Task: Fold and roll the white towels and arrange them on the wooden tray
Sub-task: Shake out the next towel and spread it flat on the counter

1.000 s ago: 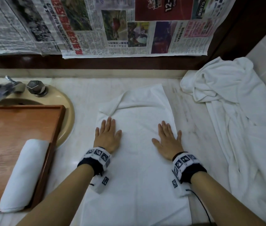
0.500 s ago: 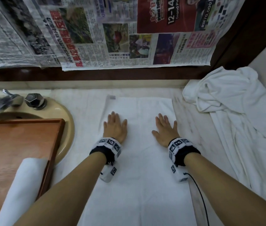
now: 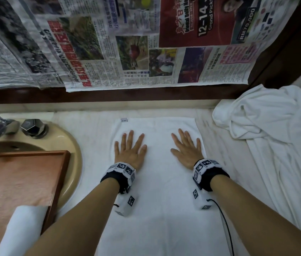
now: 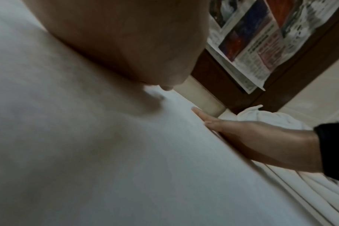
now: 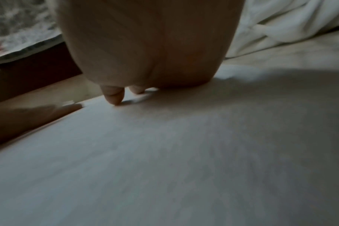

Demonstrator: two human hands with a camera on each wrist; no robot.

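Note:
A white towel [image 3: 160,209] lies flat in a long strip on the marble counter, its far edge near the back wall. My left hand [image 3: 130,150] presses flat on its far left part, fingers straight and spread. My right hand [image 3: 187,150] presses flat on its far right part in the same way. The wrist views show each palm down on the towel [image 4: 126,168] [image 5: 184,152]. A wooden tray [image 3: 16,182] sits at the left over the sink, with one rolled white towel [image 3: 22,228] at its near right corner.
A heap of unfolded white towels [image 3: 268,137] fills the counter's right side. A beige sink [image 3: 70,145] with metal taps [image 3: 33,127] lies at the left. Newspaper sheets [image 3: 127,52] hang on the wall behind.
Both hands slid away from me along the towel toward its far end. The bunched far end has been smoothed into a straight, flat edge.

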